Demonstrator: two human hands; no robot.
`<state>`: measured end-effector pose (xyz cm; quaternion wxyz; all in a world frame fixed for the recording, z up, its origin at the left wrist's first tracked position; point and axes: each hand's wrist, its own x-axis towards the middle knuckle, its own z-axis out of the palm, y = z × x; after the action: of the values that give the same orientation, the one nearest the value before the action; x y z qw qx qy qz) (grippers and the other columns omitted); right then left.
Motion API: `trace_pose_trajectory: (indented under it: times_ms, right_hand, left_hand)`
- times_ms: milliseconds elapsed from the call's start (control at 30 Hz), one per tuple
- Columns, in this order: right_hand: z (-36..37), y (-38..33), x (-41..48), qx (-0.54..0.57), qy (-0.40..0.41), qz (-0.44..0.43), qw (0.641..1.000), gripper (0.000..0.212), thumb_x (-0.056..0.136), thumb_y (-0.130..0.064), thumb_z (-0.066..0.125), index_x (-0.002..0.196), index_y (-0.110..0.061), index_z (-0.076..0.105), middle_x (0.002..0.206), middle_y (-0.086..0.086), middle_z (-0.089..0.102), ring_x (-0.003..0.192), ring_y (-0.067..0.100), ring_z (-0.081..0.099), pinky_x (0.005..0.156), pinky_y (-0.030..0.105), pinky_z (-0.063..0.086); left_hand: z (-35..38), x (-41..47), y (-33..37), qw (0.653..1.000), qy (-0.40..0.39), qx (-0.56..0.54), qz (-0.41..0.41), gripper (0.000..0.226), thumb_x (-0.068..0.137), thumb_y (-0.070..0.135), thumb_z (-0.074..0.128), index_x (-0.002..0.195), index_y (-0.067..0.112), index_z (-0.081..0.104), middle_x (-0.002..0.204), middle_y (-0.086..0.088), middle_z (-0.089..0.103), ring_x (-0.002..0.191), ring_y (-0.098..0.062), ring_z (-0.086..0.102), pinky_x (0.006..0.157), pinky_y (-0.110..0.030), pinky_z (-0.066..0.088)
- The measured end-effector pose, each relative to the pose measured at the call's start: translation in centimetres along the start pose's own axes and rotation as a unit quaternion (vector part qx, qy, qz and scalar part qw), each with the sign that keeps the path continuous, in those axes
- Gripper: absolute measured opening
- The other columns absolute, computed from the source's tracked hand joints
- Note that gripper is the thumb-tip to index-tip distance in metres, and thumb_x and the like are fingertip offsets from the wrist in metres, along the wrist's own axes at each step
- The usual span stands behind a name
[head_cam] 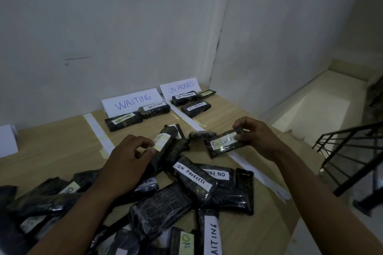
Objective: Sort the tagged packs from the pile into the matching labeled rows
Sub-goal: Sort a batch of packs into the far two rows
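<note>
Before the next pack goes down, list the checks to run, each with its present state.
1. Right hand pinches the right-hand pack at one end: ok.
2. Its tag can be read in full: it begins "EX", but the end is under the thumb: cannot tell.
3. Matching row in view: only the WAITING sign and ON PROGRESS sign can be read, and the white card at the left edge is cut off: cannot tell.
4. Left hand grips the left-hand pack, whose tag is washed out: cannot tell.
5. WAITING-row packs: two, both tagged WAITING: ok.
</note>
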<state>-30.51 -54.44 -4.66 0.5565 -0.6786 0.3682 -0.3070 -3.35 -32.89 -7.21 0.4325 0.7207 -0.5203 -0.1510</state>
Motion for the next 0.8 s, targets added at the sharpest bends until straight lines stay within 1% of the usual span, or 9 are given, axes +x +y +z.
trace_pose_trajectory:
  times_ms: [133,200,267,333,433,500,633,733,800]
  right_hand:
    - [0.5,-0.3,0.3,0.105,0.05,-0.002,0.993,0.022,0.087,0.009,0.05,0.095,-0.006,0.063,0.087,0.013,0.062,0.077,0.026,0.059,0.062,0.03,0.051]
    - [0.7,-0.6,0.6,0.101,0.111,-0.002,0.989,0.02,0.09,0.003,0.051,0.097,-0.008,0.066,0.08,0.01,0.063,0.071,0.024,0.059,0.06,0.031,0.048]
    - [1.1,-0.8,1.0,0.067,0.16,0.001,0.985,0.019,0.091,-0.002,0.052,0.096,-0.011,0.068,0.075,0.007,0.063,0.066,0.022,0.057,0.059,0.031,0.042]
    - [1.6,-0.9,1.2,0.051,0.169,0.008,0.984,0.018,0.092,-0.004,0.053,0.096,-0.012,0.069,0.072,0.006,0.061,0.063,0.022,0.055,0.057,0.03,0.038]
    - [3.0,-1.3,1.2,0.072,0.148,0.016,0.986,0.016,0.093,-0.004,0.052,0.098,-0.007,0.067,0.069,0.011,0.059,0.053,0.02,0.047,0.047,0.027,0.036]
    - [4.2,-1.8,1.1,0.107,0.119,0.016,0.987,0.014,0.093,-0.003,0.053,0.1,-0.006,0.065,0.073,0.014,0.061,0.049,0.02,0.045,0.043,0.027,0.041]
    - [6.8,-3.2,1.4,0.141,0.05,0.012,0.989,0.019,0.092,0.002,0.051,0.101,-0.008,0.064,0.084,0.018,0.065,0.052,0.025,0.054,0.048,0.031,0.051]
    - [9.2,-5.0,1.7,0.151,0.009,0.002,0.989,0.023,0.089,0.008,0.048,0.101,-0.006,0.063,0.094,0.02,0.065,0.052,0.028,0.061,0.048,0.03,0.053]
    - [11.2,-6.3,1.9,0.148,-0.016,-0.005,0.989,0.023,0.087,0.01,0.047,0.098,-0.005,0.062,0.089,0.02,0.065,0.049,0.028,0.061,0.045,0.029,0.052]
  left_hand:
    - [-0.1,-0.1,-0.1,1.0,-0.003,-0.006,-0.012,0.006,0.093,0.033,0.056,0.097,0.034,0.061,0.102,0.014,0.053,0.083,-0.001,0.055,0.068,-0.019,0.042]
    - [-0.1,-0.1,-0.1,1.0,-0.005,-0.012,-0.018,0.005,0.093,0.034,0.056,0.096,0.036,0.06,0.102,0.014,0.053,0.083,0.0,0.056,0.067,-0.02,0.043]
    - [-0.1,0.0,-0.1,1.0,-0.005,-0.017,-0.021,0.005,0.094,0.034,0.056,0.095,0.036,0.06,0.101,0.014,0.053,0.082,0.001,0.055,0.067,-0.019,0.042]
    - [-0.1,0.0,-0.1,1.0,-0.004,-0.02,-0.023,0.005,0.094,0.033,0.056,0.095,0.036,0.06,0.101,0.014,0.054,0.082,0.001,0.055,0.068,-0.018,0.042]
    - [-0.2,0.0,-0.1,0.999,-0.005,-0.021,-0.026,0.006,0.094,0.033,0.055,0.095,0.035,0.061,0.102,0.014,0.054,0.083,-0.001,0.056,0.067,-0.018,0.042]
    - [-0.2,0.0,-0.1,0.999,-0.001,-0.025,-0.031,0.006,0.094,0.032,0.056,0.095,0.034,0.062,0.102,0.014,0.055,0.083,0.0,0.055,0.066,-0.016,0.041]
    - [-1.0,0.2,0.5,0.997,0.032,-0.055,-0.046,0.009,0.093,0.029,0.058,0.088,0.031,0.065,0.099,0.014,0.058,0.083,0.003,0.055,0.065,-0.016,0.04]
    - [-3.2,0.5,1.6,0.993,0.085,-0.068,-0.048,0.011,0.091,0.028,0.06,0.082,0.027,0.066,0.089,0.012,0.063,0.077,0.0,0.057,0.062,-0.019,0.039]
    - [-5.4,0.4,2.3,0.994,0.084,-0.042,-0.052,0.013,0.089,0.029,0.062,0.077,0.026,0.066,0.08,0.011,0.064,0.073,-0.004,0.058,0.061,-0.022,0.039]
